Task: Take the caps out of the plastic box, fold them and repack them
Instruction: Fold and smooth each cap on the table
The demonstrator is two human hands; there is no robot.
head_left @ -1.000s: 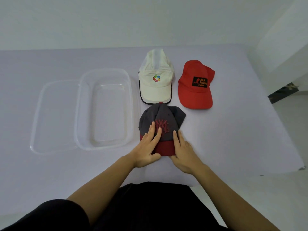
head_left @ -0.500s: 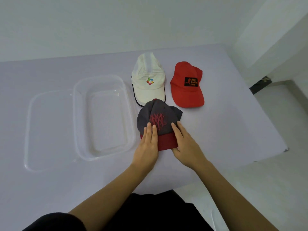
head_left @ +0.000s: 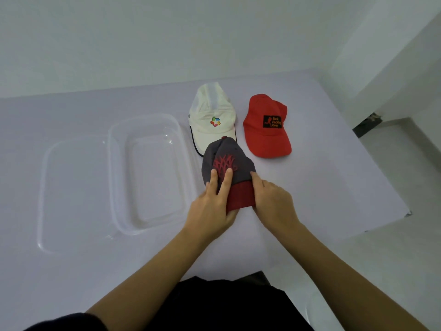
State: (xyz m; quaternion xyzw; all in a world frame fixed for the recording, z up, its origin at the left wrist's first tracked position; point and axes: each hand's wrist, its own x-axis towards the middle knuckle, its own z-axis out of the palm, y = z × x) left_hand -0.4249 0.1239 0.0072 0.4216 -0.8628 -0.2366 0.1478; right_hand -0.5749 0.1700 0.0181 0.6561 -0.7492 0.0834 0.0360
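A grey cap with a dark red brim and red embroidery (head_left: 229, 161) is squeezed narrow between both hands near the table's middle. My left hand (head_left: 212, 206) grips its left side, fingers on the crown and thumb under the brim. My right hand (head_left: 272, 201) clasps the right side of the brim. Behind it lie a white cap with a coloured logo (head_left: 213, 115) and a red cap with a black patch (head_left: 267, 125), both flat. The clear plastic box (head_left: 119, 177) stands empty to the left.
The box's clear lid (head_left: 62, 194) lies flat left of the box. The table's right edge (head_left: 381, 177) drops to the floor, and a white wall runs behind the table.
Both hands went from resting flat on the grey cap to gripping its sides. The cap's sides are pressed inward, so it looks narrower and raised. The view shifted slightly.
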